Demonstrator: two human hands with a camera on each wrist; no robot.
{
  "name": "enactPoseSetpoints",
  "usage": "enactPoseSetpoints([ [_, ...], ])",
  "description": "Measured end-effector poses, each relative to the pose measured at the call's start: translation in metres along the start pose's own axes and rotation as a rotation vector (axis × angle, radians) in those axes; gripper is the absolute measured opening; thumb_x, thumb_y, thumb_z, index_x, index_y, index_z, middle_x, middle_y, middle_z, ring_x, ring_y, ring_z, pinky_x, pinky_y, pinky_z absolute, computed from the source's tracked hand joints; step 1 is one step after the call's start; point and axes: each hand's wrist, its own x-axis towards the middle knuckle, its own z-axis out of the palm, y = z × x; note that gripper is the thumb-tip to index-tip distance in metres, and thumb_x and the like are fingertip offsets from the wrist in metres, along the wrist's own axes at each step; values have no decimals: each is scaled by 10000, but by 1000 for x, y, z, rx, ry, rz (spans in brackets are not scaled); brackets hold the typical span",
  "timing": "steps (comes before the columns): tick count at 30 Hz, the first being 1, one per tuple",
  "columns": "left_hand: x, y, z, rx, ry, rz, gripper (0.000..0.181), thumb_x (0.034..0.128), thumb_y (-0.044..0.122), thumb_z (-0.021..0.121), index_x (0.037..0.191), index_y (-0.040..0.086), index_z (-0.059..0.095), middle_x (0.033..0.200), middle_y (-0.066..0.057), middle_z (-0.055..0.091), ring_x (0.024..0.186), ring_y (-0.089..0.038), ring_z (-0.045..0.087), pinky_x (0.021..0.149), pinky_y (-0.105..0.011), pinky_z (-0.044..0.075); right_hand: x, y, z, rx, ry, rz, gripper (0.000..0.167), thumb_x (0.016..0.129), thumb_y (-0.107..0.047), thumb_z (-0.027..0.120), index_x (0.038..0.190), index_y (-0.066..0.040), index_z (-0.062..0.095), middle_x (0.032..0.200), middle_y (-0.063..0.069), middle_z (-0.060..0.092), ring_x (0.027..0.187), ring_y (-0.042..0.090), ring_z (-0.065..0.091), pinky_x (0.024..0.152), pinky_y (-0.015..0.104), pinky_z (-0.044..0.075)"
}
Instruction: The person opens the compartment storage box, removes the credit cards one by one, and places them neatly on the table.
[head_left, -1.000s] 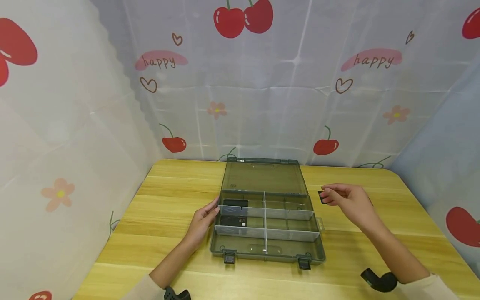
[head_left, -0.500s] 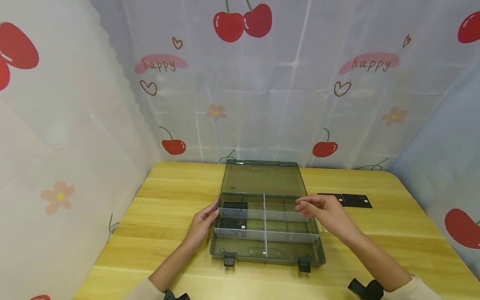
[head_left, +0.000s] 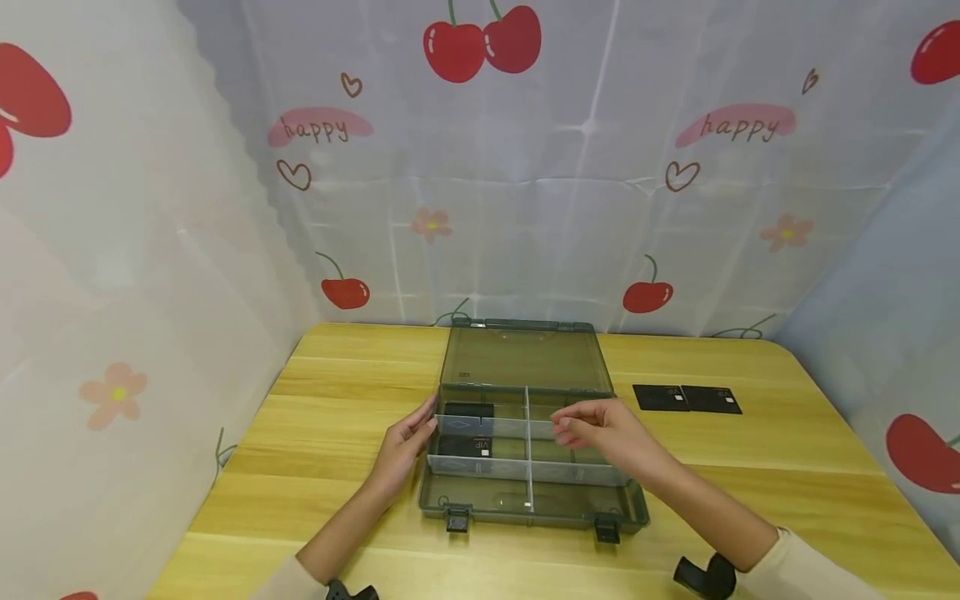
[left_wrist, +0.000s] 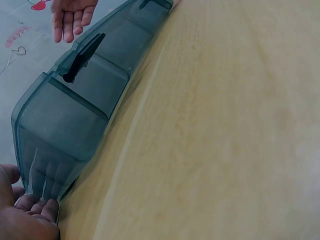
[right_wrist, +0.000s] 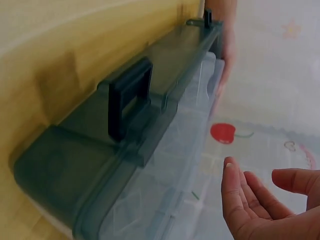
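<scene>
An olive-grey clear plastic compartment box [head_left: 517,518] lies on the table with its lid [head_left: 525,354] folded back. My left hand [head_left: 401,450] rests against the box's left end wall; its fingertips touch the plastic in the left wrist view. Over the right-hand compartments hovers my right hand [head_left: 607,425]. Its thumb and fingers are apart, with nothing between them in the right wrist view. In the left column of the box are a black card [head_left: 468,410] at the back and a black VIP card [head_left: 467,446] in the middle compartment.
Two more black cards, one [head_left: 660,397] beside another [head_left: 712,399], lie on the wooden table [head_left: 345,375] right of the box. Two black latches, one left [head_left: 457,520] and one right [head_left: 607,530], jut from the box's front. A printed curtain [head_left: 510,192] hangs behind.
My right hand has moved left, away from the cards on the table, to above the box. The two cards there are now uncovered. My left hand stays at the box's left side.
</scene>
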Motion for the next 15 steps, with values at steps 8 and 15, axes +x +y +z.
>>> enactPoseSetpoints([
  [8,1,-3,-1,-4,-14,3,504,1059,199,564,1535,88,442,1602,-20,374,1483,-192,312,1154,-322,308,9,-3,21,140,-77,69,371,1053,-112,541,1324,138,580,1221,253,676,1123,363,672,981,443,549],
  [15,1,-1,-1,3,-14,4,503,1061,192,558,1537,82,436,1601,-38,372,1483,-210,317,1154,-336,312,18,-6,35,215,-121,101,365,1051,-106,524,1320,134,587,1271,235,659,1192,379,636,1003,420,535],
])
